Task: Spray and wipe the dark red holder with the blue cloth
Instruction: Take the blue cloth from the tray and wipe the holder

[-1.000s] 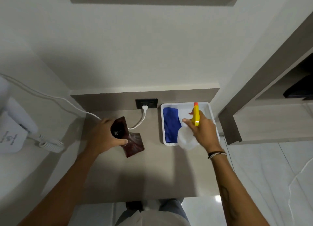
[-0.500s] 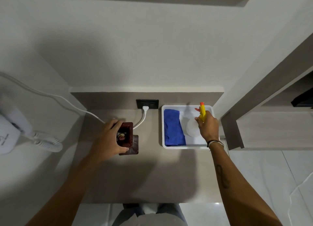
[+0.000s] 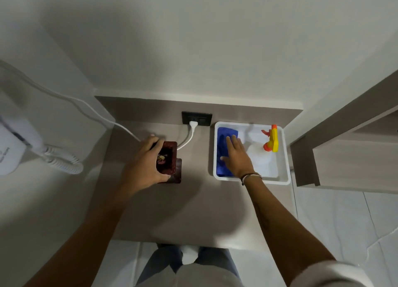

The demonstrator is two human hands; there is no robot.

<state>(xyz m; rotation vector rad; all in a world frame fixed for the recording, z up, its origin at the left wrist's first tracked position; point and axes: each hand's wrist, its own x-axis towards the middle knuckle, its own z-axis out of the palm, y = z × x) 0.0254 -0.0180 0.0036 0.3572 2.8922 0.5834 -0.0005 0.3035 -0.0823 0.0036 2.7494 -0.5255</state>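
Note:
The dark red holder (image 3: 171, 159) stands upright on the grey counter, left of centre, with small items inside. My left hand (image 3: 146, 162) wraps around its left side. The blue cloth (image 3: 223, 142) lies folded in the left part of the white tray (image 3: 282, 157). My right hand (image 3: 235, 155) rests flat on the cloth with fingers spread. The spray bottle (image 3: 263, 151), clear with a yellow and orange head, lies in the tray's right part, apart from my hand.
A black wall socket (image 3: 197, 119) with a white plug and cable sits behind the holder. A white wall hair dryer (image 3: 15, 144) with a coiled cord hangs at the left. A wooden shelf unit (image 3: 344, 149) borders the tray on the right.
My right hand set the spray bottle down in the tray, let go, and moved left onto the blue cloth. My left hand set the tilted holder upright on the counter.

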